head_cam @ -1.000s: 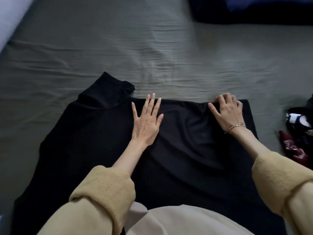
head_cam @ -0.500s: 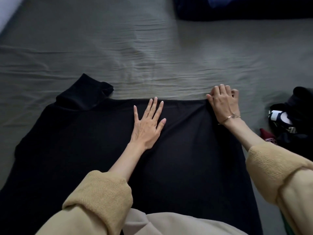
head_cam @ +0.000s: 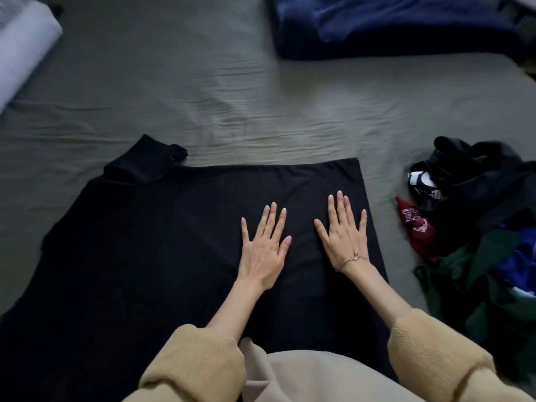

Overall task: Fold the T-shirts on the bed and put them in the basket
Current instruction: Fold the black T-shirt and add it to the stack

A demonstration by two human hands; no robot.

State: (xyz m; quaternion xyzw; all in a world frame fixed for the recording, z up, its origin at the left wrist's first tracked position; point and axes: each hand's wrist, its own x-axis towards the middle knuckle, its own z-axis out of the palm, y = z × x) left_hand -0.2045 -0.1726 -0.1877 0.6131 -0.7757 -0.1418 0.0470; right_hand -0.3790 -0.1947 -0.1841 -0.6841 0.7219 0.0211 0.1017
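Head view: my flat, straight-fingered left hand (head_cam: 262, 250) and right hand (head_cam: 345, 235) press the half-folded black cotton T-shirt (head_cam: 162, 245); crumpled clothes pile (head_cam: 487, 227) unfolded, basket unseen.

I see mustard-tan knit sleeves (head_cam: 435, 352), thick & fuzzy, pushed up w/ forearms bare, over a pale beige garment (head_cam: 304, 375); thin gold chain bracelet (head_cam: 354, 258) at right wrist, nails light, longish

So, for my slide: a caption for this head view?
Both hands, left and right, press flat on a black T-shirt spread over the bed.
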